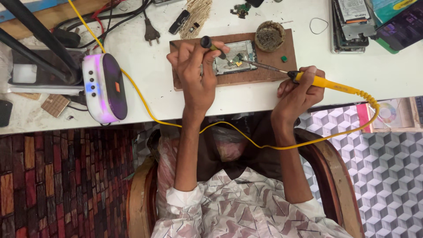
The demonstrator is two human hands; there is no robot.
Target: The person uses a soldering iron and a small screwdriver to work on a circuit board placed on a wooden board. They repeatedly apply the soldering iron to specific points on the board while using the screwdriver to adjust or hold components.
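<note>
My right hand grips a yellow-handled soldering iron; its metal tip reaches left onto an opened phone that lies on a brown wooden board. My left hand holds a small tool with a black knob and a yellow-green shaft, its point resting on the phone's circuit board. The iron's yellow cord loops down across my lap and runs up to the left over the white table.
A round tin of brown flux or wire wool sits at the board's back right. A white and purple speaker stands left. Black plug, cables, phone parts lie at the back. A wooden chair arm is right.
</note>
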